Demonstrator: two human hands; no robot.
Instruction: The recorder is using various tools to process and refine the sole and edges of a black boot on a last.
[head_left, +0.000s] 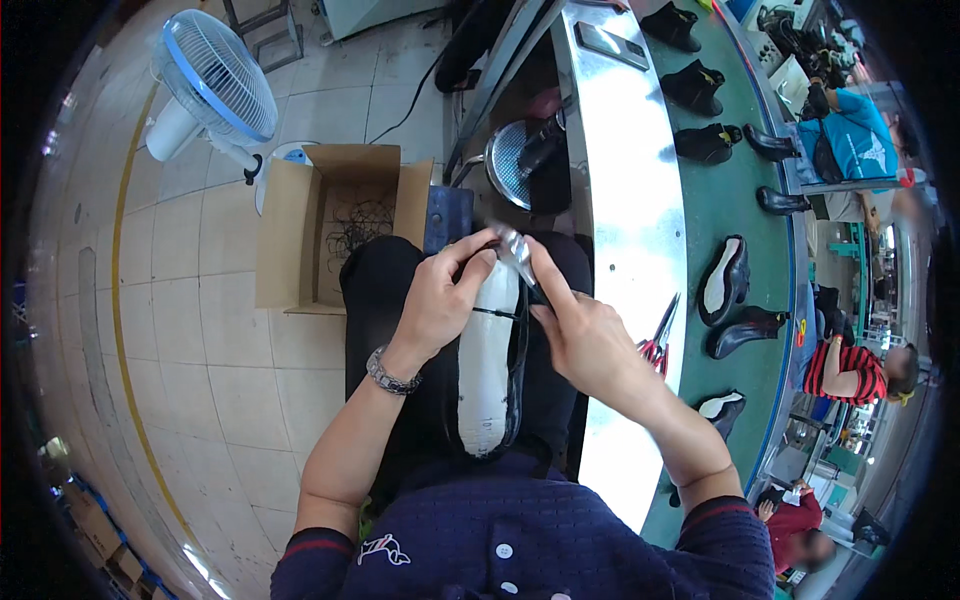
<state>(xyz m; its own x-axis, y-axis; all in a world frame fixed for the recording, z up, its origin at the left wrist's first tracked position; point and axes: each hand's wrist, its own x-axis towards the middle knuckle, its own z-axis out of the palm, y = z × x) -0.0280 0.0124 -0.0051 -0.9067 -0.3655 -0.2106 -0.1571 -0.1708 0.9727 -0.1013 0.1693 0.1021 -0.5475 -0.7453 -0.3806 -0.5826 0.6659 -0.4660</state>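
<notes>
Sole up across my lap lies a black shoe, its underside covered by a long white insole board with a narrow black strip across it. My left hand is closed on the far end of the shoe, its thumb and fingers pinching the edge there. In my right hand is a shiny metal-headed hand tool with a dark handle. The tool's head meets the far end of the shoe, close to my left fingertips. Its exact kind and its tip are hard to make out.
Beyond my left knee stands an open cardboard box holding dark thin scraps. A fan is farther left. At my right runs a metal bench with red-handled scissors, beside a green conveyor carrying several black boots. Other people work beyond.
</notes>
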